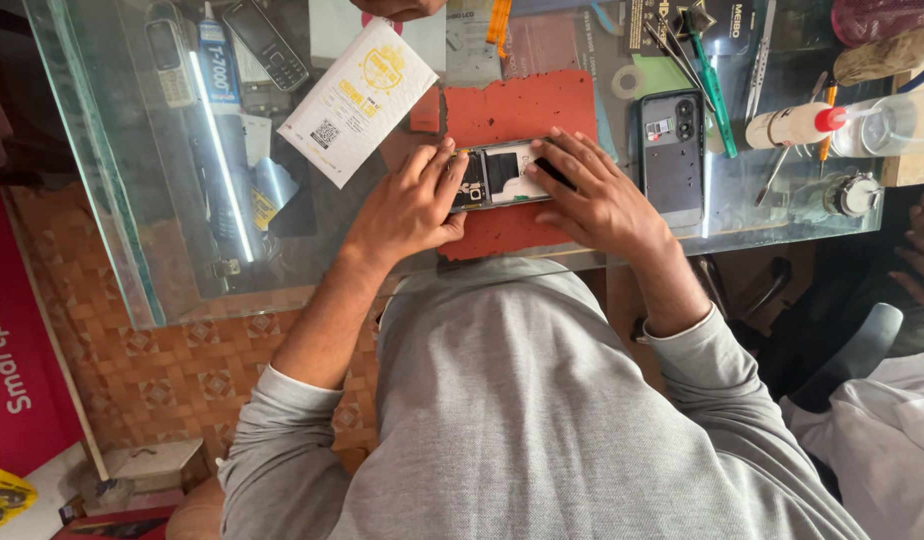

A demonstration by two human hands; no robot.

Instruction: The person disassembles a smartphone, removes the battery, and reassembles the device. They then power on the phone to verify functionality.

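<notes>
Two hands steady your opened phone on the red mat by the glass worktop's near edge: left hand pinching its end, right hand spread over the other. A back cover lies just right, a white packet left. Your fingers hide the phone's ends.

One opened phone, one grey back cover, two keypad phones, one glue bottle.

Glass table; red mat, phones.
</notes>
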